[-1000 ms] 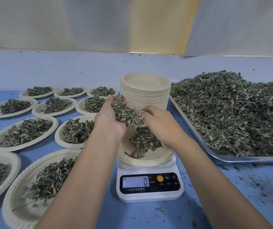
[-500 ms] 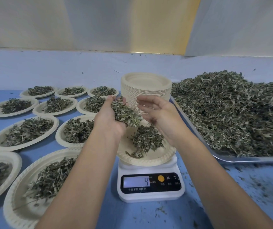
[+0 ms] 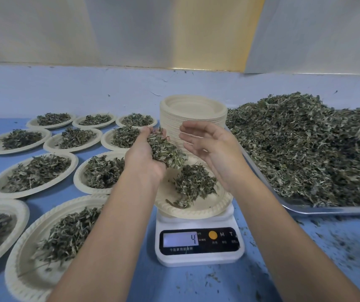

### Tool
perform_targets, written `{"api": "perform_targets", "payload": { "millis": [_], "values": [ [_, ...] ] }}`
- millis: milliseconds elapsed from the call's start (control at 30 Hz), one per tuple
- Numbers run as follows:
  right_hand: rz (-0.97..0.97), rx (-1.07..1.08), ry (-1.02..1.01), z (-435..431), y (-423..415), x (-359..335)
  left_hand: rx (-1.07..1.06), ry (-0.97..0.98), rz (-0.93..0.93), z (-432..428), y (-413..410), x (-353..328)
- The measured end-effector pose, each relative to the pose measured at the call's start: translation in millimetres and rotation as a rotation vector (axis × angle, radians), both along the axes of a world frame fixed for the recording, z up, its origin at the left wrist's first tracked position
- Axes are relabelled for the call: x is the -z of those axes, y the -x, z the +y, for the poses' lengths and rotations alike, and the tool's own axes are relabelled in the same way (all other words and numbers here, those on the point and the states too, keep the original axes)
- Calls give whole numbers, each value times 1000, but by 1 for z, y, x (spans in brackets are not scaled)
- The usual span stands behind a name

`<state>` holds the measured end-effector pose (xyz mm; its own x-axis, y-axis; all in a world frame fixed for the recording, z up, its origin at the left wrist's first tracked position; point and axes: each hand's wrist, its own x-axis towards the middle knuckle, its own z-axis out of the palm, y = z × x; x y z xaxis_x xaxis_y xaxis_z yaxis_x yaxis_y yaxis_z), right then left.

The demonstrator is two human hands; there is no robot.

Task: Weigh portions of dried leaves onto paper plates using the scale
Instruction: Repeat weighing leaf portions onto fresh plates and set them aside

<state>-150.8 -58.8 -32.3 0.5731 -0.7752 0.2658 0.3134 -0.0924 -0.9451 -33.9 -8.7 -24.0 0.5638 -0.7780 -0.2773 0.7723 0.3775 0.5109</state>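
Observation:
A white digital scale (image 3: 198, 245) stands on the blue table and its display reads 4. On it sits a paper plate (image 3: 209, 209) with a small heap of dried leaves (image 3: 193, 184). My left hand (image 3: 146, 160) hovers over the plate's left side and cups a handful of dried leaves (image 3: 166, 150). My right hand (image 3: 213, 149) is raised above the plate's right side, fingers loosely spread, holding nothing.
A metal tray (image 3: 327, 209) piled with loose dried leaves (image 3: 309, 144) fills the right. A tall stack of empty paper plates (image 3: 193, 114) stands behind the scale. Several filled plates (image 3: 33, 171) cover the table's left. Leaf crumbs litter the near right table.
My right hand let its leaves fall on the plate, then lifted and opened. The scale reading went from 0 to 4. The left hand barely moved.

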Motion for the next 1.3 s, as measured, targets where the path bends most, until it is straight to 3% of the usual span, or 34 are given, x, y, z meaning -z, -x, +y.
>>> {"api": "perform_targets", "payload": {
  "millis": [400, 633, 1100, 1300],
  "values": [
    [445, 46, 450, 12, -7, 5, -128, -162, -221, -5, 16, 9],
    [385, 162, 489, 13, -9, 3, -197, -170, -271, -7, 20, 10],
    [381, 312, 428, -2, 0, 3, -198, -72, -87, -6, -3, 12],
    [447, 348, 572, 0, -1, 8, -181, -45, -87, -6, -9, 9]
  ]
}}
